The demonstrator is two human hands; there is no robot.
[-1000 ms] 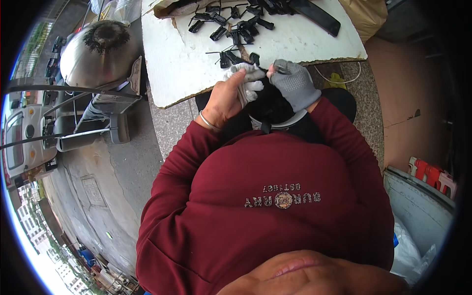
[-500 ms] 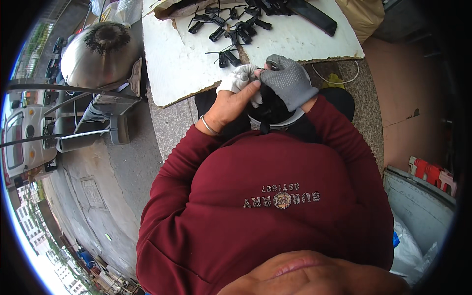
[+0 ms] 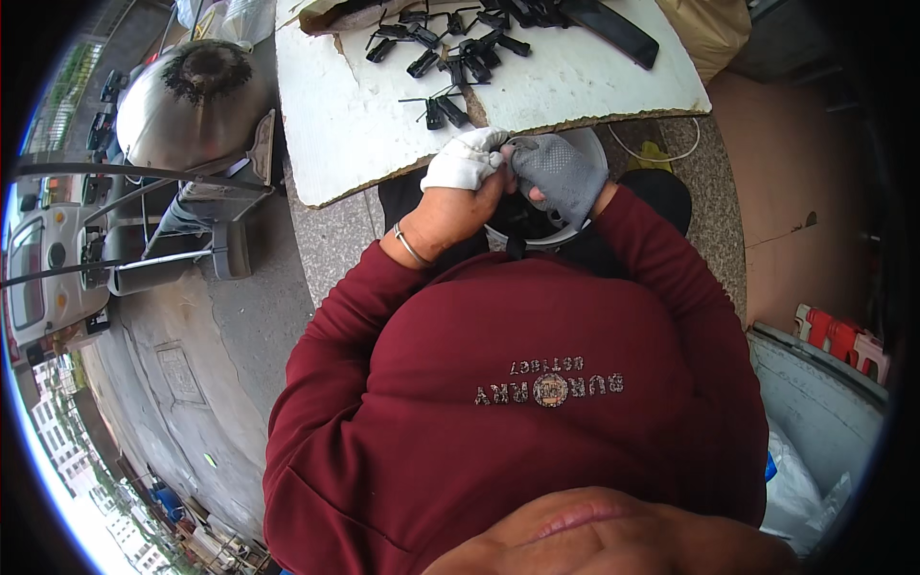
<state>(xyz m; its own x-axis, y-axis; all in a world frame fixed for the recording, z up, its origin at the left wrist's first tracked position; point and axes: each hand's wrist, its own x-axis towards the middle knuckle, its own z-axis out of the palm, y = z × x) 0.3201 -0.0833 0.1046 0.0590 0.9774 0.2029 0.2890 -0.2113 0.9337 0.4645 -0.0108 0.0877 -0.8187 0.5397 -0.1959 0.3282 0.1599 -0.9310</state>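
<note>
A dark red long-sleeved top is worn, its chest marked with two short rows of glittering lettering and a round studded emblem, all seen upside down, while a slanting seam is shown low on its left side. The fingers of the left hand are covered by a white glove, and a slim, pale metallic bangle is worn at that wrist. The right hand is covered by a grey glove with a fine dotted texture, and dark legwear is glimpsed beneath.
</note>
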